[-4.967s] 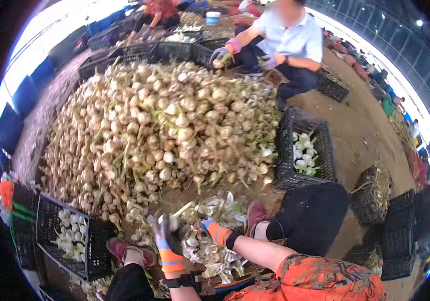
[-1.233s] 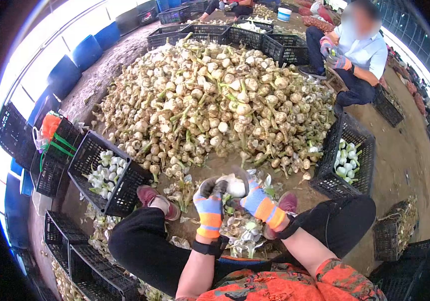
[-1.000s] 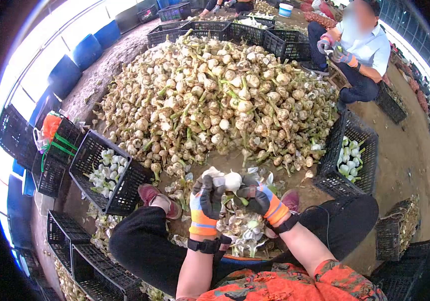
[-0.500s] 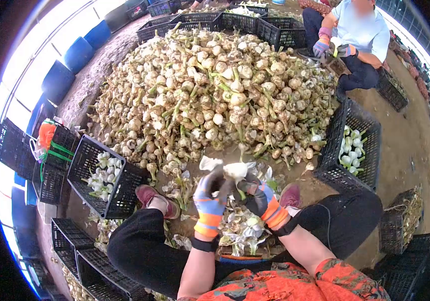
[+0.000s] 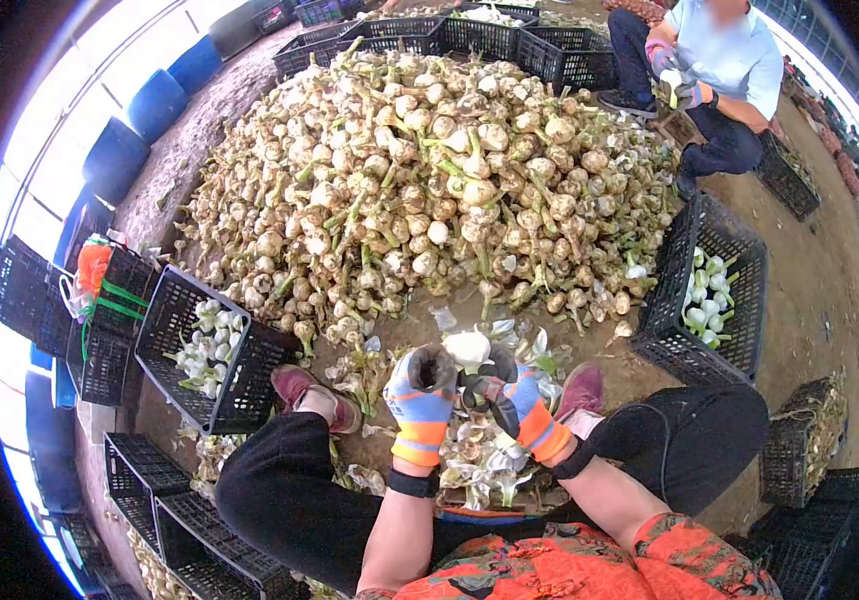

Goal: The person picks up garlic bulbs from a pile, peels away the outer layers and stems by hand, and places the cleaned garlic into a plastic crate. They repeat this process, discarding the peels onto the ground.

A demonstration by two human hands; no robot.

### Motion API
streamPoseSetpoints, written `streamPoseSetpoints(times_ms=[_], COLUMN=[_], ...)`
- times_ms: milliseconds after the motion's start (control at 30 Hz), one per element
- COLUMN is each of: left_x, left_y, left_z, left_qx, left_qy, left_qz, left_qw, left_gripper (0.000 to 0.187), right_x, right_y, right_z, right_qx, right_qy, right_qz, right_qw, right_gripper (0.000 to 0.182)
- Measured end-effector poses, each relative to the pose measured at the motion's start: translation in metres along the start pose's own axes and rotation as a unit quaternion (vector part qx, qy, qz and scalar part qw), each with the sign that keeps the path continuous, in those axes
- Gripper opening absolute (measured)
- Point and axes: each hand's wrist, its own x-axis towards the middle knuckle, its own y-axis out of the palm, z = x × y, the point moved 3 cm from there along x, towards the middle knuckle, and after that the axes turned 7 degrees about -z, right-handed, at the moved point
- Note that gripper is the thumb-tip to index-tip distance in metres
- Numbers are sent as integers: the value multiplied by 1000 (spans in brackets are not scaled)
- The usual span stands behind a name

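A peeled white garlic bulb (image 5: 466,348) sits between my two gloved hands, just above the ground between my legs. My left hand (image 5: 419,390), in a blue and orange glove with dark fingers, is curled closed against the bulb's left side. On the other side, my right hand (image 5: 515,402) is closed around the bulb's lower part and stem, which its fingers mostly hide. Beneath them lies a heap of stripped garlic skins (image 5: 484,455). Just ahead rises a large pile of unpeeled garlic (image 5: 429,190) with stems.
Black crates with peeled white bulbs stand at left (image 5: 174,350) and right (image 5: 694,360). More black crates (image 5: 389,38) line the pile's far side. A co-worker (image 5: 724,60) sits at back right, handling a bulb. Blue barrels (image 5: 114,160) stand along the left wall.
A white flap of skin beside my left fingers has come away from the bulb. Both hands have closed in around the bulb, which sits slightly lower. The co-worker's hands have shifted.
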Motion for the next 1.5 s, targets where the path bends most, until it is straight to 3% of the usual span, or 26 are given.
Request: streamPoseSetpoints(times_ms=[33, 67, 100, 133, 200, 333, 367, 400, 433, 500, 533, 567, 600, 633, 700, 767, 833, 900, 933, 967, 1033, 1067, 1233, 1300, 1433, 1500], left_x=[0, 0, -2, -2, 1, -2, -3, -2, -2, -1, -1, -1, 1, 2, 4, 3, 7, 7, 6, 5, 7, 5, -2, -4, -7, -7], left_y=[2, 4, 6, 8, 5, 4, 3, 2, 2, 3, 4, 7, 9, 11, 9, 5, 5, 9, 13, 14, 11, 12, 14, 14, 13, 11], left_z=[2, 4, 4, 4, -3, 1, 1, 0, 0, -1, -1, 6, 17, 28, 33, 62, 43, 12, -7, -1, -23, -19, -2, -2, -6, -5], left_qx=[-31, -32, -45, -57, -30, 12, 13, 54, 95, 80, 64, 63, -54, -171, -367, -367, -274, -167, -248, -132, -48, -2, 13, 34, 58, 71], left_qy=[-37, -36, -16, 6, 48, 79, 79, 63, 48, 37, 25, 25, -66, -154, -354, -323, -321, -113, -126, -32, 25, 15, 92, 89, 69, 24], left_qz=[3, 3, 19, 36, 40, 32, 31, 37, 42, 36, 32, 33, -1, -36, -53, -73, -77, -21, -15, 54, 80, 67, 62, 61, 63, 45], left_qw=[999, 999, 999, 998, 998, 996, 996, 996, 993, 995, 997, 997, 996, 972, 859, 869, 903, 979, 960, 989, 995, 998, 994, 994, 994, 996], left_gripper=[17, 17, 17, 18, 19, 21, 21, 21, 21, 17, 13, 13, 9, 5, 1, 12, 14, 9, 18, 28, 25, 23, 16, 15, 15, 14], right_x=[2, 4, 4, 2, -2, -2, -1, -4, -6, -10, -11, -13, -15, -11, -9, -6, -6, -10, -9, -6, 2, 0, -8, -3, -13, -13], right_y=[-3, -10, -15, -16, -15, -24, -26, -16, -12, -3, 2, 6, 9, 1, -2, -7, -3, -4, -8, -12, -12, -14, -21, -34, -18, -18], right_z=[-3, -8, -14, -16, -10, -28, -30, -18, -12, 1, 15, 23, 25, 11, 16, 17, 21, 25, 21, 10, 10, 5, -13, -33, -14, -9], right_qx=[0, 109, 217, 217, 19, -116, -264, -397, -397, -168, -168, -22, 124, 206, 349, 351, 353, 161, 151, 152, 57, 50, 28, -155, -90, -321], right_qy=[-1, 66, 132, 131, 38, 30, -140, -303, -304, -131, -131, -16, 98, 194, 272, 270, 270, 165, 131, 133, 11, 48, 104, -15, -21, -156], right_qz=[0, -61, -121, -122, -149, -144, -139, -128, -127, -77, -78, -11, 57, 35, 126, 130, 134, 2, 20, 20, -35, -104, -216, -222, -140, -106], right_qw=[1000, 990, 960, 960, 988, 982, 944, 857, 857, 974, 974, 1000, 986, 959, 888, 887, 885, 973, 980, 979, 998, 992, 970, 962, 986, 928], right_gripper=[47, 48, 49, 49, 51, 51, 52, 54, 54, 47, 47, 41, 37, 30, 33, 34, 36, 37, 31, 31, 31, 41, 54, 49, 49, 56])
